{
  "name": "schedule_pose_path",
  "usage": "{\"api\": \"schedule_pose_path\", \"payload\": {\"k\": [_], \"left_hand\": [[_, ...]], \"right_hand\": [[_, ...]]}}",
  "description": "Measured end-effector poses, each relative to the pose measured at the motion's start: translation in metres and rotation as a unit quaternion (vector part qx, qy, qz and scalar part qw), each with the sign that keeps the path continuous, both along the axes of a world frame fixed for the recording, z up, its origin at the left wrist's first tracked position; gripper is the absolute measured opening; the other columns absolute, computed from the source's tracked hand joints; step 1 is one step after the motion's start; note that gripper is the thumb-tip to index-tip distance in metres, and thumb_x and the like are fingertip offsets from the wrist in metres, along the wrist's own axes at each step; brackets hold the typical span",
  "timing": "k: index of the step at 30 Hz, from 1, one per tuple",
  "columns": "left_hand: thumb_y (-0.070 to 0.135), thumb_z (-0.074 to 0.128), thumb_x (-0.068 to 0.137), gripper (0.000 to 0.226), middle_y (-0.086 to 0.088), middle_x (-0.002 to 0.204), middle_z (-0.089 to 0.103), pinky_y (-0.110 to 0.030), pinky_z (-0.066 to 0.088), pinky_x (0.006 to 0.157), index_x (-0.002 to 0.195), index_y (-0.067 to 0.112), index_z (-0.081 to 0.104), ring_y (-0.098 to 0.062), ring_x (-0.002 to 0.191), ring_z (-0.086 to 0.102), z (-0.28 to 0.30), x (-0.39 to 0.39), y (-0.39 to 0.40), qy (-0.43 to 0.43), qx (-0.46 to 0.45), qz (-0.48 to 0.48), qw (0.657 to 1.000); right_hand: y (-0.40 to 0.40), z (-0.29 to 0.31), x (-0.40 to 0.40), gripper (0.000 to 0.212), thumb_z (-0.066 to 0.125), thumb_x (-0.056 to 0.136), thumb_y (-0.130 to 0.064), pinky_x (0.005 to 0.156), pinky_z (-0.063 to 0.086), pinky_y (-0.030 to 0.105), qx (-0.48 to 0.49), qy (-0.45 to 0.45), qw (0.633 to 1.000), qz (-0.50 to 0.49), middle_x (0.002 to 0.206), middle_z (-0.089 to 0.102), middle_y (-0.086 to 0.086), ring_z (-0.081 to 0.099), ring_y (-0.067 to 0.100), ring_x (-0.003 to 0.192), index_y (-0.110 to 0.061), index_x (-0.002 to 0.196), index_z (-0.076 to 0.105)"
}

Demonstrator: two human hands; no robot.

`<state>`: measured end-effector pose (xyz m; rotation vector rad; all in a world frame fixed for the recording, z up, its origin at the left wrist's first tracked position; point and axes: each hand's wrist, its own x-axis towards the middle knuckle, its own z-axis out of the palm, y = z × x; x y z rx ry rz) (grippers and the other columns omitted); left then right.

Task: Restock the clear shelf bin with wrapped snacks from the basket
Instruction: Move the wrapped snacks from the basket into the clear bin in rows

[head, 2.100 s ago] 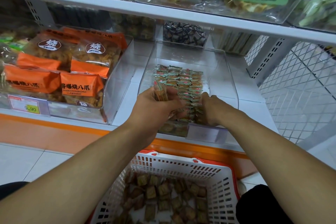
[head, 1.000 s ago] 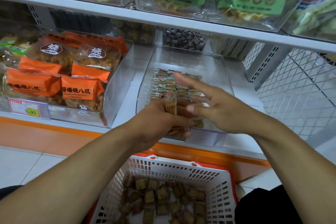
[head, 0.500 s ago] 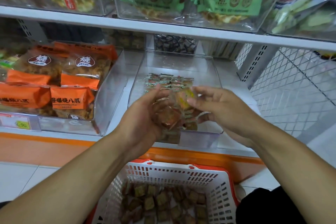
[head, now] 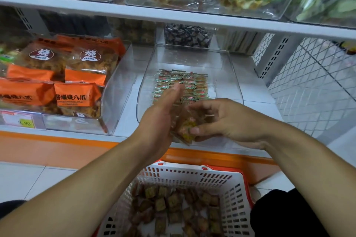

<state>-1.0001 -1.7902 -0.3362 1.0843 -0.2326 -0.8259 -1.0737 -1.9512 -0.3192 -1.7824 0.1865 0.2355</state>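
A small stack of wrapped snacks is held between both hands just above the front edge of the clear shelf bin. The left hand is kept flat with straight fingers against the stack, while the right hand is curled around it. Neat rows are already laid toward the middle of the bin (the back part is bare). Next, it seems, the stack must be set beside these rows; more snacks are left in the basket below

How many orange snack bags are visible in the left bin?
4: two at the back, two in front. More may be hidden underneath.
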Motion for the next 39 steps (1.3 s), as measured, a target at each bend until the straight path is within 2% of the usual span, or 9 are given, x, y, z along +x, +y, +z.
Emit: {"api": "schedule_pose_path", "payload": {"k": [2,4,6,12,16,22,26,32,39], "left_hand": [[0.053,0.050,0.101,0.037,0.013,0.113,0.074,-0.041,0.062,0.085,0.130,0.033,0.061,-0.014,0.106,0.072,-0.004,0.004,0.000,-0.094,0.102,0.050,0.989],[0.047,0.059,0.099,0.026,0.014,0.113,0.069,-0.017,0.058,0.067,0.119,0.032,0.065,-0.001,0.098,0.068,-0.012,0.010,0.004,-0.238,0.211,0.075,0.945],[0.040,0.067,0.095,0.019,0.023,0.106,0.063,-0.007,0.047,0.054,0.112,0.034,0.064,0.002,0.084,0.066,-0.020,0.013,0.006,-0.356,0.280,0.020,0.891],[0.045,0.065,0.090,0.041,0.002,0.124,0.064,-0.035,0.043,0.103,0.126,0.027,0.063,-0.024,0.119,0.053,-0.044,0.008,0.008,-0.579,0.422,-0.098,0.690],[0.057,0.061,0.089,0.060,0.004,0.146,0.052,-0.037,0.025,0.117,0.141,0.031,0.049,-0.023,0.139,0.036,-0.046,0.007,0.011,-0.606,0.472,-0.147,0.623],[0.057,0.059,0.091,0.064,0.006,0.151,0.046,-0.036,0.022,0.120,0.147,0.030,0.045,-0.020,0.142,0.031,-0.043,0.007,0.013,-0.613,0.470,-0.156,0.615],[0.056,0.059,0.091,0.065,0.006,0.153,0.045,-0.037,0.021,0.120,0.148,0.030,0.043,-0.021,0.144,0.030,-0.044,0.007,0.013,-0.616,0.469,-0.157,0.613],[0.054,0.061,0.090,0.065,0.003,0.146,0.050,-0.036,0.019,0.121,0.146,0.027,0.043,-0.022,0.138,0.038,-0.048,0.004,0.010,-0.634,0.479,-0.151,0.588],[0.052,0.063,0.087,0.066,0.002,0.144,0.051,-0.036,0.019,0.121,0.144,0.025,0.044,-0.022,0.138,0.038,-0.051,0.003,0.010,-0.646,0.477,-0.151,0.577]], "right_hand": [[-0.011,0.004,0.001,0.043,0.084,0.076,-0.008,0.090,0.056,0.034,-0.165,-0.037,0.985,-0.034,0.106,0.074,-0.002,0.069,0.016,0.098,-0.026,0.112,0.069],[-0.024,0.006,0.001,0.041,0.083,0.078,-0.020,0.082,0.048,0.028,-0.406,-0.053,0.909,-0.073,0.111,0.065,-0.006,0.061,0.014,0.097,-0.029,0.113,0.064],[-0.029,0.003,0.002,0.041,0.079,0.082,-0.021,0.078,0.039,0.025,-0.520,-0.030,0.852,-0.062,0.113,0.056,-0.003,0.054,0.016,0.100,-0.029,0.117,0.059],[-0.021,-0.012,0.022,0.035,0.067,0.091,-0.011,0.074,0.045,0.030,-0.580,0.114,0.804,0.069,0.118,0.058,0.006,0.056,0.022,0.099,-0.020,0.122,0.052],[-0.020,-0.020,0.037,0.034,0.056,0.092,0.000,0.055,0.037,0.027,-0.537,0.155,0.827,0.058,0.110,0.057,0.009,0.049,0.016,0.077,-0.010,0.123,0.046],[-0.020,-0.026,0.049,0.026,0.054,0.092,-0.001,0.054,0.033,0.028,-0.514,0.209,0.827,0.089,0.102,0.059,0.016,0.048,0.023,0.081,0.001,0.116,0.062],[-0.019,-0.025,0.053,0.010,0.053,0.091,-0.001,0.049,0.032,0.025,-0.525,0.228,0.813,0.107,0.081,0.053,0.008,0.045,0.019,0.065,-0.008,0.085,0.055],[-0.021,-0.034,0.056,0.029,0.047,0.091,0.004,0.058,0.033,0.027,-0.444,0.275,0.850,0.071,0.089,0.053,0.012,0.046,0.023,0.076,0.002,0.116,0.063],[-0.021,-0.032,0.056,0.025,0.046,0.089,0.004,0.060,0.033,0.032,-0.401,0.289,0.868,0.043,0.091,0.053,0.015,0.044,0.024,0.072,0.000,0.110,0.060]]}}
